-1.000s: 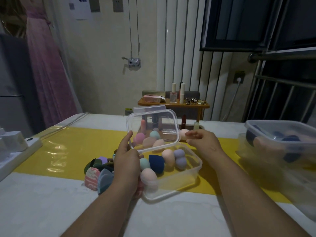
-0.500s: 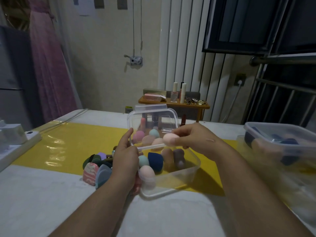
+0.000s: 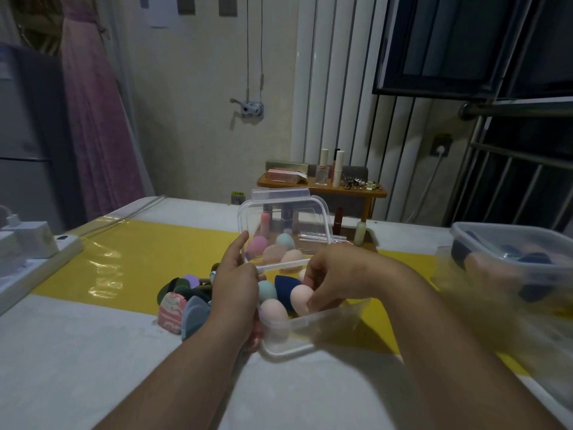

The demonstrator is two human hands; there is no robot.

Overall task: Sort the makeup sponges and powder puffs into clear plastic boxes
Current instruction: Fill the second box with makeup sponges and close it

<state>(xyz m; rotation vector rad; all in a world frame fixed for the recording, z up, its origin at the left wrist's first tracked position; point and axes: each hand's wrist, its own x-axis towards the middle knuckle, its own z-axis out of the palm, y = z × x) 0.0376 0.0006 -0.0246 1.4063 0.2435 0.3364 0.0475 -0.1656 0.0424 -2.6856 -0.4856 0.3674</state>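
Clear plastic box (image 3: 310, 333) sits on the table (image 3: 93, 352), half on the yellow mat (image 3: 139, 252), right in front of the person, near edge overhanging onto white. Hinged lid (image 3: 283, 225) stands up, tilted back, and the left hand (image 3: 237, 287) props it: thumb against the lid's left edge, fingers curled around the box's near-left corner, so that hand is clamped on box and lid together, likely to keep the opening free and stop the light box sliding. Right hand (image 3: 335, 279) reaches in over the right side, fingers pinched around a pale pink sponge (image 3: 302, 297), which is low inside the box among the others; grasp looks closed on it, not released yet. Judging by that, the step is placing this one sponge into the box. Already inside: a pink egg-shaped sponge (image 3: 273, 310) at the near wall, a teal sponge (image 3: 267, 290), a navy sponge (image 3: 286, 285), plus pastel ones seen through the lid at the back, exact count unclear. Unsorted pile (image 3: 186, 296) lies just left of the box, touching the left wrist area: flat puffs in dark green, purple, blue-grey, one pink-swirled. Pile kept close on the left probably for short reaches. Second clear box (image 3: 508, 259) with dark and peach pieces sits well apart at the right, blurred. Small wooden stand with cosmetics (image 3: 322, 187) behind the table, not involved.
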